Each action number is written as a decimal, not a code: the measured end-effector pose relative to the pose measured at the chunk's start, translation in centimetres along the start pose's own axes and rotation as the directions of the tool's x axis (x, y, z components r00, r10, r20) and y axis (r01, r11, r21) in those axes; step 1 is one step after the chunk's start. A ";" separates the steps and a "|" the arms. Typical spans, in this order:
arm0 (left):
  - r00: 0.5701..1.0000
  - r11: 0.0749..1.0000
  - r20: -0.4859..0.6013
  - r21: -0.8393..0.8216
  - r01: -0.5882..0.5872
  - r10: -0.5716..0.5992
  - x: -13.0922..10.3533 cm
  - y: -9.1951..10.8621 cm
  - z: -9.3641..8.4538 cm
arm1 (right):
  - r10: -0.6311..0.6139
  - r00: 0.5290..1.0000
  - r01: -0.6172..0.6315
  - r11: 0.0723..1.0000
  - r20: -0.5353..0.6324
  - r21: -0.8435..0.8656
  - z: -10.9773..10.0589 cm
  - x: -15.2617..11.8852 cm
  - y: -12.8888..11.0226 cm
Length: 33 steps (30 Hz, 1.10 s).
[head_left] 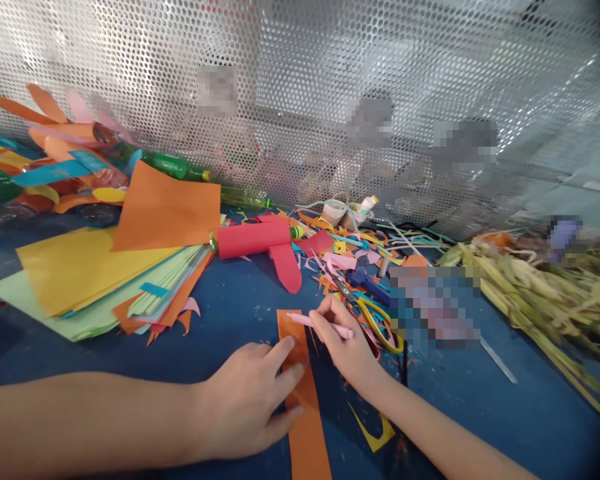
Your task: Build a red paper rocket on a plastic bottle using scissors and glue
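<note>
An orange paper strip [307, 427] lies lengthwise on the blue table in front of me. Spread over its left side, my left hand [260, 393] presses it down with the fingers apart. Between thumb and fingers, my right hand [347, 347] pinches a pink pen [330, 325], its tip over the strip's far end. Just beyond stands a red paper airplane model [255, 240] built around a bottle, lying on its side. Beside my right hand are yellow-handled scissors [380, 323], partly hidden by it.
Stacked coloured paper sheets [95, 280] lie at left, behind them paper-covered bottles [75, 153]. Paper scraps [345, 257] and a glue gun [370, 287] lie beyond my right hand. Dried corn husks [525, 293] cover the right side. A perforated metal screen [300, 87] closes off the back.
</note>
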<state>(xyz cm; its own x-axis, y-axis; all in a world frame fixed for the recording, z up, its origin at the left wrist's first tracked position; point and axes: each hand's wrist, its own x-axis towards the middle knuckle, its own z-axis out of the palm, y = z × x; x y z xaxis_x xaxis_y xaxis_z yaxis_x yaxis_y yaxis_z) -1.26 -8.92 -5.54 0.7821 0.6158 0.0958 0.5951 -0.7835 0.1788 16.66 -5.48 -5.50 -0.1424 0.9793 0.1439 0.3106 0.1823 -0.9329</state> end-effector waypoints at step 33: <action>0.999 0.999 0.015 0.034 -0.039 0.038 0.2 -0.2 0.1 | -0.016 0.997 0.016 1.000 0.073 -0.001 0.3 0.0 0.2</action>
<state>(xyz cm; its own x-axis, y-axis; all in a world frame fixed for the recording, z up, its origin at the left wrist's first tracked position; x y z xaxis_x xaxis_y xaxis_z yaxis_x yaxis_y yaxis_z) -1.21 -8.62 -5.70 0.8069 0.5841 0.0877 0.5704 -0.8091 0.1413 16.46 -5.46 -5.75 -0.2160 0.9672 0.1340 0.3091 0.1979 -0.9302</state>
